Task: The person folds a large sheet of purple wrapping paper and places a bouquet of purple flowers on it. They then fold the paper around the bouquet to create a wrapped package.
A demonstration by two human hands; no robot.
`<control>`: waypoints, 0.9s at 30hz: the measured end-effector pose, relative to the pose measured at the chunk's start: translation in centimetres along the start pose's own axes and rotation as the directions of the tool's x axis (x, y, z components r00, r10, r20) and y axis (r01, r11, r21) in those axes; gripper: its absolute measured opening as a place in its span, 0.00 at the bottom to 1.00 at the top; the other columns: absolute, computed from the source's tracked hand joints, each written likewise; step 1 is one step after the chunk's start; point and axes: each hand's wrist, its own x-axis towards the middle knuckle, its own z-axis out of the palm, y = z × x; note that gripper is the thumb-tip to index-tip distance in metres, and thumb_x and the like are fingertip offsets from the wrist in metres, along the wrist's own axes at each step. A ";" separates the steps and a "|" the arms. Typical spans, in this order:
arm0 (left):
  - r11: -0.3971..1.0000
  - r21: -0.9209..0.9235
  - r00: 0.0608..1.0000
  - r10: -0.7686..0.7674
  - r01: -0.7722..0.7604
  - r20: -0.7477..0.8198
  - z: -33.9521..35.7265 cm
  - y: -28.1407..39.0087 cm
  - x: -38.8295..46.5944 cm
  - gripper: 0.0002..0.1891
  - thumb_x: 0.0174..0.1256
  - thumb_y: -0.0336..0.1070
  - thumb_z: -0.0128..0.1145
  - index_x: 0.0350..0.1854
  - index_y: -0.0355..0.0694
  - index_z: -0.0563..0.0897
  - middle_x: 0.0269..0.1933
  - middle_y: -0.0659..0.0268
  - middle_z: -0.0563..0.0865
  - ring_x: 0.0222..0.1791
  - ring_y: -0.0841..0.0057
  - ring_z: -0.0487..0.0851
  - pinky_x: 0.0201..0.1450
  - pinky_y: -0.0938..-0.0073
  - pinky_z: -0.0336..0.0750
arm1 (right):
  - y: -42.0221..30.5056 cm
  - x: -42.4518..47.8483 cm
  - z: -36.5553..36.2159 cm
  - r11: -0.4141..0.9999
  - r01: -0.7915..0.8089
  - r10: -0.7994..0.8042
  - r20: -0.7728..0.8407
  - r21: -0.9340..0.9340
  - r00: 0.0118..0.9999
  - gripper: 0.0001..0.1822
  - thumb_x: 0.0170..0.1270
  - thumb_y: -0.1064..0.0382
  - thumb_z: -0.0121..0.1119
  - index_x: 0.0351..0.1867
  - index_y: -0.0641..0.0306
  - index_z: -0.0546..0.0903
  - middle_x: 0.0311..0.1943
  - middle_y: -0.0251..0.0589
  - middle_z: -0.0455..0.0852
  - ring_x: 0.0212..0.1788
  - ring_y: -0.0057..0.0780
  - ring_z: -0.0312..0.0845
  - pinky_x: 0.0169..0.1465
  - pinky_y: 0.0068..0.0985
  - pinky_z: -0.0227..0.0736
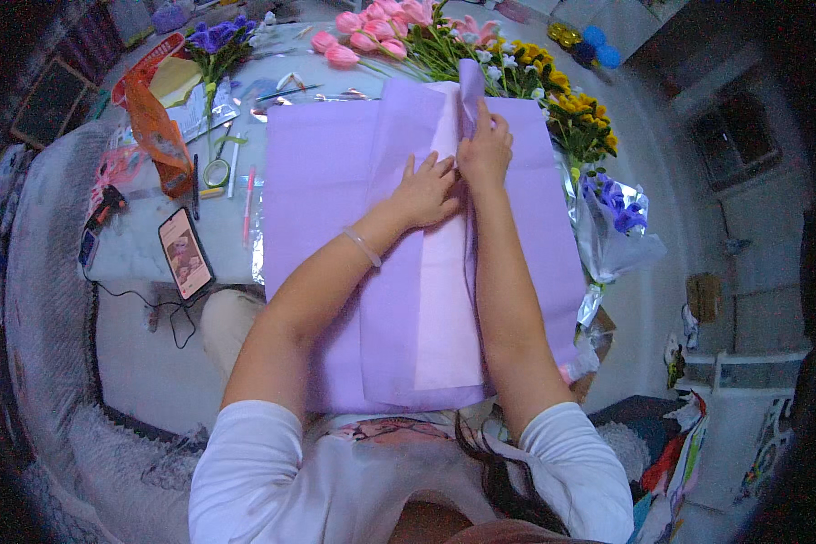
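A large sheet of purple wrapping paper [319, 177] lies on the table in front of me. Over its middle is a folded purple-and-pale-pink sheet [442, 326], its long layers running away from my body. My left hand [427, 190] rests palm down on these layers, fingers apart. Just to its right, my right hand [486, 151] pinches the raised right edge of the folded sheet. Beyond that hand, the far end of this edge stands up in a curl [471, 78]. My fingers hide part of the gripped edge.
Pink tulips [379, 30] and yellow flowers [578, 112] lie along the far side. A wrapped purple bouquet [608, 238] is at the right. On the left are a smartphone [186, 253], green tape [216, 173], a pink pen [248, 204] and a red basket [146, 68].
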 end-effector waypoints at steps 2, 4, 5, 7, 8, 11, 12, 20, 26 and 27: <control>0.981 0.166 0.994 -0.095 0.103 -0.053 0.6 0.6 0.0 0.31 0.66 0.48 0.50 0.69 0.39 0.67 0.74 0.52 0.59 0.75 0.47 0.53 0.71 0.31 0.42 | 0.2 -0.2 1.5 0.986 0.116 -0.120 -0.023 -0.121 0.993 0.38 0.57 0.63 0.61 0.71 0.40 0.64 0.67 0.54 0.64 0.64 0.51 0.65 0.63 0.55 0.62; 0.957 0.242 0.982 -0.133 0.162 -0.132 0.9 0.7 0.0 0.29 0.66 0.47 0.50 0.67 0.39 0.68 0.73 0.50 0.60 0.74 0.47 0.54 0.71 0.31 0.42 | 0.1 -0.4 2.9 0.947 0.233 -0.227 0.054 -0.222 0.972 0.36 0.58 0.63 0.60 0.70 0.39 0.65 0.69 0.51 0.63 0.66 0.52 0.62 0.64 0.59 0.57; 0.956 0.238 0.976 -0.129 0.170 -0.177 0.9 0.6 0.1 0.28 0.66 0.46 0.50 0.66 0.39 0.70 0.72 0.49 0.61 0.74 0.47 0.54 0.71 0.33 0.43 | 0.1 -0.5 3.4 0.949 0.248 -0.244 0.044 -0.193 0.969 0.36 0.58 0.63 0.60 0.70 0.39 0.66 0.69 0.50 0.62 0.66 0.52 0.61 0.65 0.60 0.56; 0.962 0.188 0.957 -0.148 0.198 -0.250 0.8 0.2 0.0 0.25 0.65 0.43 0.51 0.63 0.38 0.73 0.70 0.47 0.64 0.73 0.47 0.56 0.72 0.37 0.46 | -0.1 -0.7 4.2 0.959 0.235 -0.222 0.093 -0.156 0.971 0.34 0.58 0.63 0.60 0.69 0.40 0.67 0.70 0.47 0.61 0.68 0.54 0.59 0.65 0.60 0.53; 0.966 0.143 0.945 -0.169 0.215 -0.280 0.6 -0.1 0.1 0.23 0.65 0.41 0.51 0.62 0.38 0.74 0.69 0.46 0.66 0.72 0.47 0.58 0.72 0.39 0.48 | 0.1 -0.8 4.4 0.967 0.203 -0.189 0.101 -0.151 0.977 0.33 0.59 0.63 0.60 0.68 0.40 0.68 0.70 0.48 0.62 0.69 0.55 0.58 0.66 0.59 0.54; 0.969 -0.141 0.883 -0.241 0.200 -0.402 -0.3 -1.2 -0.4 0.20 0.64 0.34 0.52 0.58 0.37 0.76 0.65 0.45 0.70 0.69 0.46 0.62 0.71 0.44 0.53 | 0.6 -1.0 4.7 0.978 0.182 -0.165 0.153 -0.103 0.974 0.31 0.60 0.61 0.59 0.68 0.41 0.70 0.70 0.50 0.61 0.71 0.57 0.55 0.66 0.57 0.54; 0.949 -0.268 0.854 -0.273 0.164 -0.444 -0.6 -1.6 -0.9 0.19 0.63 0.32 0.52 0.57 0.37 0.76 0.63 0.45 0.72 0.68 0.46 0.63 0.71 0.46 0.55 | 0.6 -1.0 4.8 0.967 0.246 -0.234 0.156 -0.063 0.959 0.30 0.61 0.58 0.59 0.67 0.42 0.70 0.71 0.50 0.61 0.71 0.57 0.54 0.66 0.57 0.53; 0.850 -0.056 0.675 -0.454 0.523 -0.582 -3.0 -1.4 -4.4 0.37 0.51 0.39 0.67 0.64 0.32 0.69 0.64 0.42 0.69 0.66 0.48 0.67 0.68 0.53 0.62 | -3.1 -2.9 5.8 0.950 0.313 -0.310 0.181 0.010 0.933 0.30 0.63 0.43 0.57 0.67 0.41 0.71 0.71 0.54 0.60 0.74 0.57 0.47 0.70 0.67 0.37; 0.647 -0.531 0.692 -0.707 0.548 -0.147 -4.6 2.5 -13.0 0.44 0.46 0.40 0.70 0.64 0.24 0.63 0.49 0.46 0.80 0.51 0.53 0.79 0.54 0.60 0.74 | -3.0 -3.6 6.2 0.937 0.343 -0.349 0.131 0.063 0.928 0.20 0.57 0.48 0.64 0.50 0.48 0.81 0.56 0.45 0.76 0.66 0.50 0.62 0.66 0.64 0.49; 0.571 -0.597 0.681 -0.730 0.563 -0.057 -4.4 3.4 -13.9 0.44 0.46 0.39 0.70 0.65 0.23 0.63 0.47 0.47 0.81 0.50 0.54 0.80 0.53 0.61 0.75 | -2.8 -3.6 6.3 0.927 0.364 -0.372 0.095 0.086 0.924 0.18 0.56 0.49 0.65 0.47 0.50 0.82 0.52 0.44 0.77 0.64 0.49 0.63 0.65 0.63 0.50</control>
